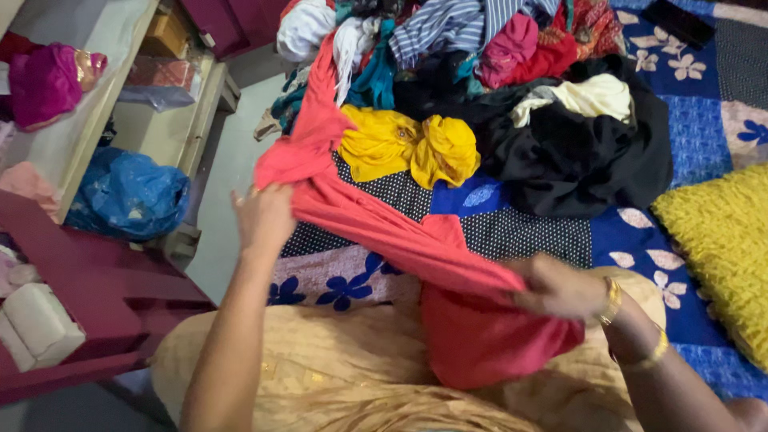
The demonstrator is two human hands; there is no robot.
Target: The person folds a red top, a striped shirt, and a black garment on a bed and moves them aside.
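Observation:
A long coral-red garment (376, 224) stretches from the clothes pile down to my lap. My left hand (262, 216) grips its upper fold near the bed's left edge. My right hand (560, 288), with gold bangles on the wrist, pinches the cloth lower down, where the rest of the garment hangs bunched over my lap. A yellow garment (408, 146) lies crumpled just beyond the red one, and a black garment (576, 152) is heaped to its right.
A pile of mixed clothes (448, 40) covers the far end of the bed with its blue flowered patchwork cover (688, 120). A yellow textured cushion (724, 248) lies at right. Left are shelves (96, 104) with a blue bag (128, 196) and a maroon cupboard door (88, 296).

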